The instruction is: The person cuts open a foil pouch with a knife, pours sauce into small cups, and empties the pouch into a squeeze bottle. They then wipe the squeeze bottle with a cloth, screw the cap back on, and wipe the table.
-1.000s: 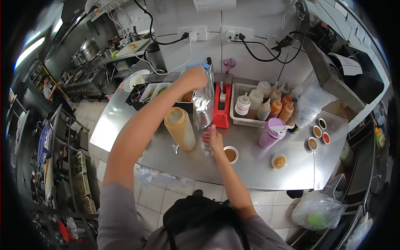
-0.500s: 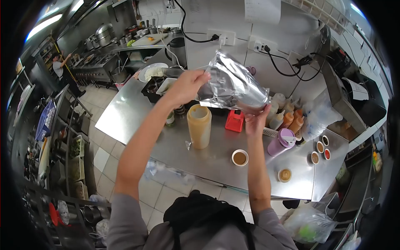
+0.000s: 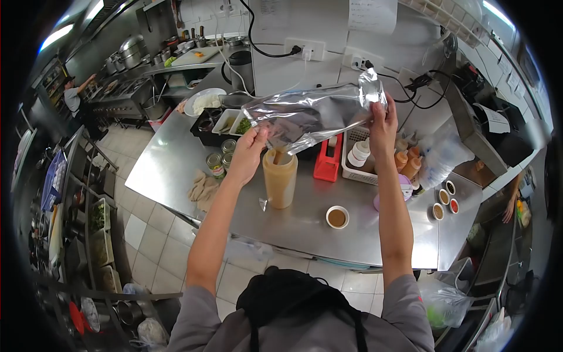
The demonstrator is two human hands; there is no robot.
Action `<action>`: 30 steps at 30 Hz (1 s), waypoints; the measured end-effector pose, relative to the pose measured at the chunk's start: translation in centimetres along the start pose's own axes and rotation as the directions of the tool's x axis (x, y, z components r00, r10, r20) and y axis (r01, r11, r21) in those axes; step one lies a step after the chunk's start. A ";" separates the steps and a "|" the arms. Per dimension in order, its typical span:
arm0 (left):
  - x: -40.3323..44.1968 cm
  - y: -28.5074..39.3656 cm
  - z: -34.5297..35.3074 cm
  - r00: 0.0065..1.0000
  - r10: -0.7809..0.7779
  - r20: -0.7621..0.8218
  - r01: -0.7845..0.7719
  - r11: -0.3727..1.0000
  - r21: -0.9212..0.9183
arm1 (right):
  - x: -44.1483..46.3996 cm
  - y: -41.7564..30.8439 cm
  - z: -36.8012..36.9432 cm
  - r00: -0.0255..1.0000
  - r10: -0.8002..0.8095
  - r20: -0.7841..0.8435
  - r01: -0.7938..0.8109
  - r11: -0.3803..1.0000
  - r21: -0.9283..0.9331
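Clamps foil pouch [image 3: 311, 114], upper centre, by opposite ends with left hand [image 3: 247, 151] and right hand [image 3: 382, 125]. Leaves table [image 3: 299, 230] bare between bottle [image 3: 279, 183] and front edge, below centre. Slants left-end-down over bottle, earlier right-end-down.

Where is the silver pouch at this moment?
In the head view, the silver pouch is at upper centre, held between left hand and right hand, its left end above the large bottle.
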State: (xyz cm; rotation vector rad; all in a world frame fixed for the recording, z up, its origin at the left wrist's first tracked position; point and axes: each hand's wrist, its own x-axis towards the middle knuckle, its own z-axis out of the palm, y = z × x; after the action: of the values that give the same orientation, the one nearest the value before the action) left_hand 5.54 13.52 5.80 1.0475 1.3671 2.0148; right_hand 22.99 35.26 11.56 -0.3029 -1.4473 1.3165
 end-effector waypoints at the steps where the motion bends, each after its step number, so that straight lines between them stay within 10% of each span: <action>1: -0.2 0.0 0.0 1.000 -0.001 -0.003 0.001 1.000 -0.002 | 0.0 -0.7 0.3 1.000 -0.015 0.007 0.015 1.000 -0.013; 18: -1.7 -4.7 -3.9 0.989 -0.148 -0.008 0.147 0.983 -0.108 | -0.3 -3.6 4.9 0.974 -0.180 0.137 0.181 0.983 0.010; 21: -1.8 -0.2 -1.8 0.993 0.035 -0.116 -0.066 0.959 -0.275 | -1.0 -4.1 4.9 0.985 -0.153 0.076 0.153 0.988 0.003; 24: -0.3 2.5 -2.1 0.907 0.383 -0.177 -0.323 0.900 0.293 | -1.1 -3.2 4.4 0.971 -0.236 0.021 0.237 0.967 -0.098; 30: 3.8 8.2 5.8 0.902 0.381 0.203 -0.420 0.672 0.609 | -1.9 -4.2 5.5 0.917 -0.390 0.087 0.397 0.912 -0.097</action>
State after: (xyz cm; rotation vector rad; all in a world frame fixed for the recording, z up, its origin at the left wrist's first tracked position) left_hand 8.17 16.41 15.82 1.8379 2.0097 1.7773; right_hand 21.14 29.39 15.26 -0.0333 -1.5457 0.9251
